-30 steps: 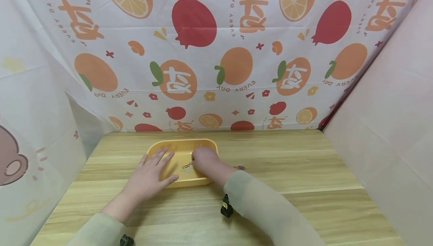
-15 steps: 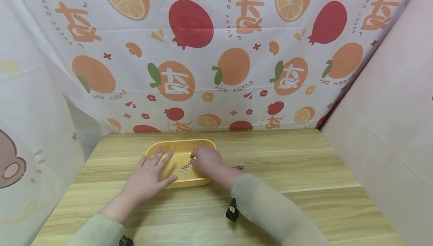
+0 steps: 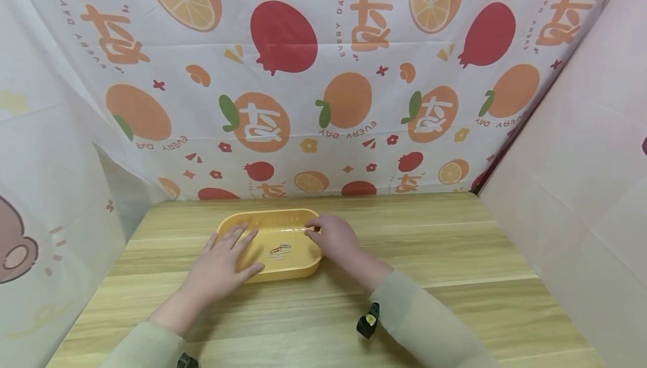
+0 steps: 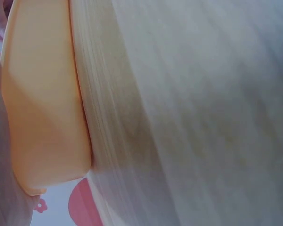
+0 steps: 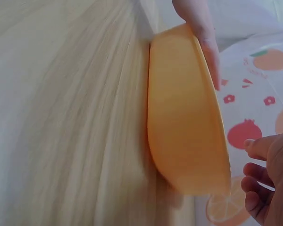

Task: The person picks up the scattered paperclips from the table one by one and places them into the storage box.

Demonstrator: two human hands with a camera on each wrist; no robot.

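Observation:
A yellow-orange plastic tray [image 3: 290, 273] stands on the wooden table. Several small paper clips [image 3: 279, 251] lie in a loose cluster on its floor, one of them reddish. My left hand [image 3: 218, 261] lies over the tray's left end, fingers spread inside the rim and thumb near the front edge. Over the right end hovers my right hand [image 3: 337, 240], thumb and index finger apart. The right wrist view shows its fingers [image 5: 257, 176] loosely bent, with no thing visible between them. The left wrist view has the tray's outer wall [image 4: 47, 103] beside part of the left hand.
The wooden table [image 3: 434, 255] extends to the right of the tray and in front of it. A fruit-print cloth [image 3: 349, 98] hangs behind, with pale cloth on both sides. Each sleeve carries a small black device [image 3: 367, 326] at the wrist.
My right hand has moved from the tray's floor rightward to its right end, its fingers parting. The clips are more fully seen; those on the table at right are now hidden. The left hand stays.

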